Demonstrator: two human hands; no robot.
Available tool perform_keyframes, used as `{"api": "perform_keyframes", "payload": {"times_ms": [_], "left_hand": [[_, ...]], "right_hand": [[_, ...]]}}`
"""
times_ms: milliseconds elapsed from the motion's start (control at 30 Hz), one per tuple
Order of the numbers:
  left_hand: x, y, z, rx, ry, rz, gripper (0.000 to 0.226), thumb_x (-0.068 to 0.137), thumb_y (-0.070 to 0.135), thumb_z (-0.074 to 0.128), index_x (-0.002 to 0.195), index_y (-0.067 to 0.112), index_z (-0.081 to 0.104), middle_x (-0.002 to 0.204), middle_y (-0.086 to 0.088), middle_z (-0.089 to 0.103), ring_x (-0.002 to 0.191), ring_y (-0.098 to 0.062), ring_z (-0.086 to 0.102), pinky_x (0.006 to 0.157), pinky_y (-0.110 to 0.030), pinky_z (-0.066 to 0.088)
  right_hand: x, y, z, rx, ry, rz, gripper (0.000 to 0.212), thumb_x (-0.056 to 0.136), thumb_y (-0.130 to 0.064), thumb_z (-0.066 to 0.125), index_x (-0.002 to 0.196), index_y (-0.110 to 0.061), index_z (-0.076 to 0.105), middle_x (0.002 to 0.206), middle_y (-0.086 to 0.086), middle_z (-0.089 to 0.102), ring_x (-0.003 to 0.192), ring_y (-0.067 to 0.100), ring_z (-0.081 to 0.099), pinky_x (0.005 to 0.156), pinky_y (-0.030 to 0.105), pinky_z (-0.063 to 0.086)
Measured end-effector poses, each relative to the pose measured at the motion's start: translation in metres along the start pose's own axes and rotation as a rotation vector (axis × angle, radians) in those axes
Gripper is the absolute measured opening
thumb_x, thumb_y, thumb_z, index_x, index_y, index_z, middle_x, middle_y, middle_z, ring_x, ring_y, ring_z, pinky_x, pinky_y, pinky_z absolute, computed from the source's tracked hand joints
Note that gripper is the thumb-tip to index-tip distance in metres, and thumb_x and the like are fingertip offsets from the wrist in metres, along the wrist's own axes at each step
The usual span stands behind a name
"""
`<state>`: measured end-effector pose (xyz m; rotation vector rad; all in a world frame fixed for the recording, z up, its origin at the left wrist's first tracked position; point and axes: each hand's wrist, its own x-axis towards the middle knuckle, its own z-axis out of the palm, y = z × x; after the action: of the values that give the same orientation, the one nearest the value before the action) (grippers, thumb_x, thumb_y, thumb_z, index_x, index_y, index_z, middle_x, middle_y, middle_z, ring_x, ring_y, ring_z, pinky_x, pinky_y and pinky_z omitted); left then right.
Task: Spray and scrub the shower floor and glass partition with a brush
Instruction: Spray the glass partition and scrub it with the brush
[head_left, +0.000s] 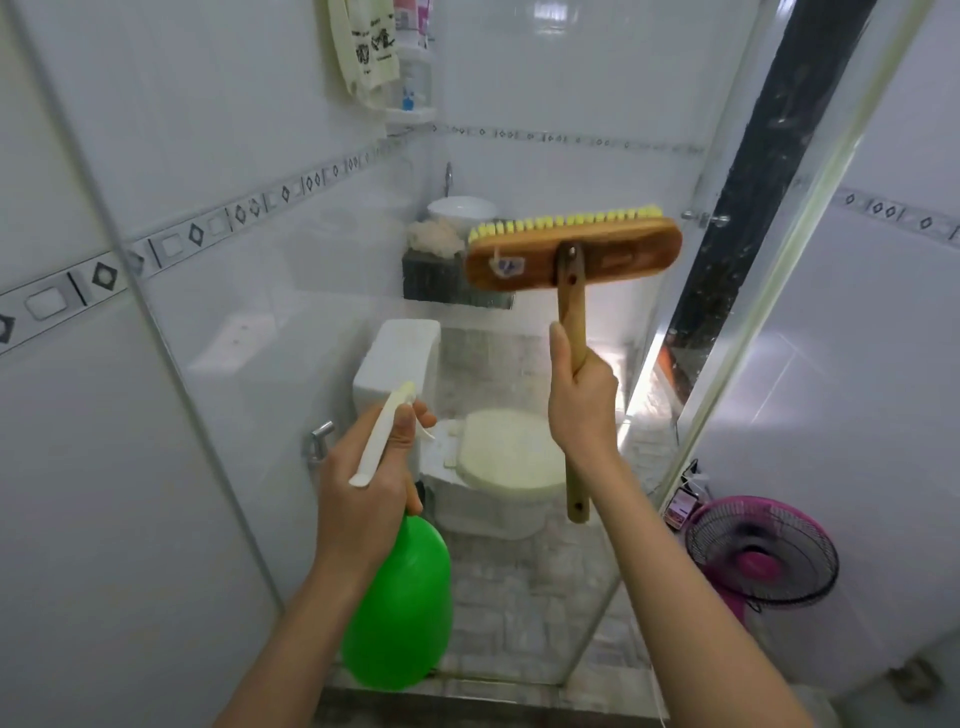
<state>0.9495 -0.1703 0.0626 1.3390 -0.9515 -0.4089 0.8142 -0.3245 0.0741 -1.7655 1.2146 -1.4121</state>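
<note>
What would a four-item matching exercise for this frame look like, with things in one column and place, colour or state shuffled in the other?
Things:
1. spray bottle
2. scrub brush
3. toilet
4. fan

Place, colour or state:
A. pink, right of the glass
B. gripped by the right hand, bristle head raised
C. white, behind the glass partition, lid down
D. green, gripped by the left hand

Pairs: 1-D, 2-B, 3-C, 4-A

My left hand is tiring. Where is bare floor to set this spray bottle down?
Bare tiles show through the glass partition, between the toilet and the glass's bottom edge. By the pink fan and phone, right, it is crowded.
</note>
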Motion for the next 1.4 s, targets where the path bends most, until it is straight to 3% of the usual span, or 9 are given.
{"api": "perform_keyframes", "payload": {"times_ms": [200,400,533,700,800,1000,1200,1300,1400], "left_hand": [[0.002,0.000,0.010,-0.017,-0.036,0.011,0.041,0.095,0.044,0.045,0.098,0.014,0.073,0.059,0.013,0.065,0.036,-0.009,0.046,0.043,-0.017,0.040],[0.002,-0.001,0.021,-0.041,-0.074,-0.003,0.040,0.095,0.043,0.046,0.101,0.014,0.073,0.072,0.011,0.071,0.037,-0.009,0.047,0.042,-0.019,0.043],[0.001,-0.002,0.026,-0.057,-0.090,-0.012,0.041,0.094,0.044,0.046,0.101,0.013,0.072,0.081,0.010,0.073,0.037,-0.009,0.046,0.043,-0.020,0.043],[0.002,-0.002,0.030,-0.045,-0.098,-0.009,0.040,0.095,0.041,0.046,0.099,0.012,0.074,0.064,0.010,0.065,0.036,-0.009,0.046,0.043,-0.018,0.041],[0.002,0.000,0.033,-0.058,-0.101,-0.015,0.040,0.094,0.043,0.046,0.101,0.015,0.073,0.074,0.009,0.072,0.036,-0.007,0.046,0.042,-0.018,0.042],[0.003,0.002,0.034,-0.040,-0.109,-0.010,0.040,0.094,0.043,0.045,0.099,0.015,0.073,0.070,0.010,0.070,0.036,-0.007,0.046,0.043,-0.017,0.043],[0.002,0.003,0.040,-0.025,-0.142,0.000,0.040,0.093,0.045,0.043,0.102,0.018,0.072,0.088,0.005,0.073,0.036,-0.008,0.047,0.044,-0.017,0.043],[0.001,0.005,0.040,-0.046,-0.141,-0.003,0.041,0.093,0.043,0.043,0.101,0.015,0.072,0.077,0.004,0.068,0.036,-0.006,0.048,0.043,-0.013,0.041],[0.000,0.004,0.040,-0.064,-0.150,-0.011,0.041,0.093,0.044,0.044,0.101,0.016,0.072,0.090,0.004,0.073,0.036,-0.007,0.047,0.044,-0.015,0.042]], "right_hand": [[-0.078,0.086,-0.003,-0.028,-0.092,0.228,0.044,0.089,-0.057,0.041,0.064,-0.021,0.046,0.052,-0.008,0.041,0.042,0.001,0.039,0.045,0.023,0.031],[-0.001,0.027,-0.022,0.058,0.003,0.053,0.049,0.096,-0.049,0.042,0.057,-0.020,0.036,0.046,-0.008,0.034,0.039,0.007,0.032,0.040,0.020,0.027],[-0.048,0.081,-0.021,0.120,0.001,0.155,0.043,0.097,-0.039,0.043,0.057,-0.022,0.042,0.039,-0.013,0.042,0.037,0.001,0.038,0.040,0.015,0.028],[-0.035,0.069,-0.031,0.075,0.006,0.156,0.050,0.096,-0.043,0.042,0.054,-0.017,0.038,0.040,-0.010,0.036,0.037,0.005,0.033,0.038,0.016,0.026],[-0.001,0.051,-0.040,0.059,0.057,0.057,0.055,0.095,-0.050,0.040,0.057,-0.011,0.037,0.047,0.005,0.033,0.041,0.014,0.033,0.040,0.024,0.026],[-0.063,0.126,-0.035,0.016,0.009,0.183,0.061,0.083,-0.073,0.038,0.059,-0.017,0.043,0.047,-0.007,0.035,0.040,0.008,0.034,0.040,0.023,0.027],[0.011,0.052,-0.055,-0.031,0.073,0.017,0.053,0.095,-0.051,0.040,0.058,-0.013,0.035,0.049,0.002,0.032,0.042,0.010,0.031,0.040,0.019,0.024],[-0.011,0.083,-0.049,0.010,0.077,0.086,0.056,0.091,-0.059,0.040,0.056,-0.017,0.034,0.043,-0.009,0.031,0.038,0.008,0.029,0.039,0.019,0.024],[-0.069,0.132,-0.041,0.054,0.048,0.233,0.062,0.077,-0.079,0.038,0.054,-0.022,0.037,0.040,-0.011,0.031,0.035,0.005,0.029,0.037,0.019,0.024]]}}
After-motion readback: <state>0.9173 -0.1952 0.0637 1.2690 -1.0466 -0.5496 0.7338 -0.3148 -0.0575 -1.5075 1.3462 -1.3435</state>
